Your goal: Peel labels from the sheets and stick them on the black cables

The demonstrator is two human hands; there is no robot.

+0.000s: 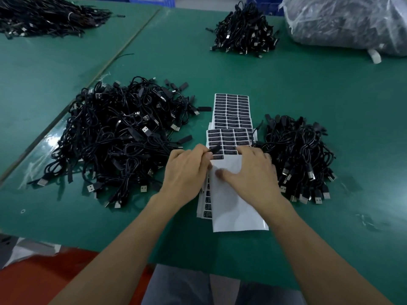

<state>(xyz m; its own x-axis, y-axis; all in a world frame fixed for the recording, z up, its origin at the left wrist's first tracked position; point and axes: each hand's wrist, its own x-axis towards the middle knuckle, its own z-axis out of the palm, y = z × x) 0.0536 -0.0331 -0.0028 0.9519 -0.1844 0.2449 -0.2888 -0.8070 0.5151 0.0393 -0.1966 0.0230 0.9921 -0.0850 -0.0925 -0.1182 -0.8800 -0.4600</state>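
The left hand [187,170] is curled, its fingertips pinching a small black piece [215,148]; whether it is a cable end or a label, I cannot tell. The piece sits at the left edge of the near sheet [231,205]. The right hand [250,170] lies spread and flat on that sheet, fingertips on the lowest labels [229,139] and thumb on bare white backing. A 2nd sheet [232,106] lies beyond, partly overlapped. On the green table [330,95], the big pile [116,137] of cables sits left of the hands. A smaller pile [299,155] sits just beside the right hand.
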